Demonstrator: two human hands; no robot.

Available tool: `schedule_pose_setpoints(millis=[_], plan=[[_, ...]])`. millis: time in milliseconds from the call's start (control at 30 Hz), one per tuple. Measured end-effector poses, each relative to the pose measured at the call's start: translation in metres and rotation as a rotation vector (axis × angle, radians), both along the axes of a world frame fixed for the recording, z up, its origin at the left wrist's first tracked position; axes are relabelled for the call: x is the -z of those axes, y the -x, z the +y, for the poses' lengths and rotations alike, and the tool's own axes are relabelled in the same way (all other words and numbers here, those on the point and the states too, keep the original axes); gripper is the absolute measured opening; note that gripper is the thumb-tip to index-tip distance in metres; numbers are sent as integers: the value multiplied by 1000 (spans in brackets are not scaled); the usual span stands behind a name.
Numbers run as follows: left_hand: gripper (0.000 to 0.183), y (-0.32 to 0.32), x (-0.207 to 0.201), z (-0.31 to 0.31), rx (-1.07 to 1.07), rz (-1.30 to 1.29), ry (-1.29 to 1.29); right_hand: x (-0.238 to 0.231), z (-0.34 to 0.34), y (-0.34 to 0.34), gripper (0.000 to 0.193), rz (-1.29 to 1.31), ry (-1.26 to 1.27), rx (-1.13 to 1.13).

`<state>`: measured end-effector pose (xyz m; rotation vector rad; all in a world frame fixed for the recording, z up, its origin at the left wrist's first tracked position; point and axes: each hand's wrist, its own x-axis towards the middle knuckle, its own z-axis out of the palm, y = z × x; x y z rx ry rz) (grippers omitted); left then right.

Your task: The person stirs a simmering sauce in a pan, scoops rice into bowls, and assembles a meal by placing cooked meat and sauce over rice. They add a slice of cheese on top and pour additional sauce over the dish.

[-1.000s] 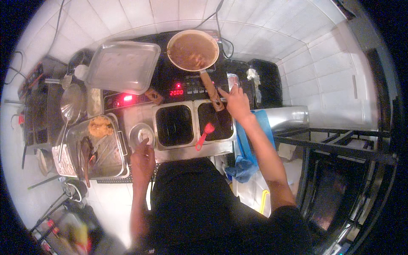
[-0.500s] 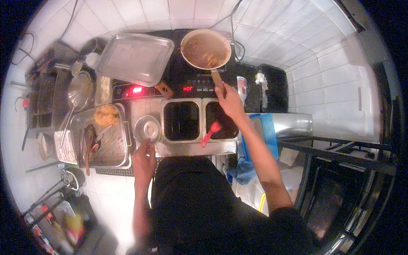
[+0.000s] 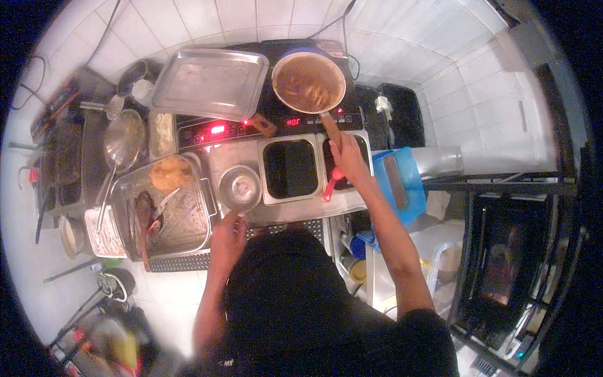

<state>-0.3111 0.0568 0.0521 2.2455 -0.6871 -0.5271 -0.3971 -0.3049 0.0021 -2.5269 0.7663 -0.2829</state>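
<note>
My right hand (image 3: 350, 158) is closed round the brown handle of a pan (image 3: 308, 80) of brown, saucy food with paler pieces, at the black cooktop (image 3: 276, 47). Whether the pan rests on the cooktop or hangs just above it is hard to tell. My left hand (image 3: 229, 242) is at the near rim of a small round metal bowl (image 3: 240, 188) on the steel counter, its fingers loosely extended and gripping nothing. Right of the bowl are two dark square wells (image 3: 291, 168). A red-handled utensil (image 3: 330, 187) lies across the edge of the right one.
A metal tray (image 3: 210, 85) lies over the cooktop's left side. To the left, a rectangular pan (image 3: 206, 235) holds orange-yellow food and utensils, beside a skimmer (image 3: 122, 147). A blue container (image 3: 411, 188) is on the right, near black metal racks (image 3: 502, 182).
The view has shifted. Against the cooktop, the pan has come slightly nearer to me in my right hand. My left fingers have drawn back slightly from the bowl, which stays in place.
</note>
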Motion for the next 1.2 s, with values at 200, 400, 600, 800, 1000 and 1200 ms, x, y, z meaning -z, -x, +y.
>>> schedule_pose_setpoints(millis=[200, 400, 600, 800, 1000, 1200], plan=[[30, -21, 3, 25, 123, -18, 9, 29, 31, 20, 45, -90, 51, 63], [29, -31, 2, 39, 201, 80, -68, 31, 59, 11, 40, -86, -17, 92], [29, -38, 2, 39, 319, 12, -17, 40, 80, -14, 44, -91, 85, 167], [32, -35, -33, 5, 470, -66, -123, 16, 87, -29, 54, -91, 89, 117], [36, -15, -65, -77, 767, -213, 107, -36, 128, 25, 41, -358, 90, 571], [26, 159, -204, -205, 1302, -380, 779, -46, 213, 183, 19, -783, -56, 907]])
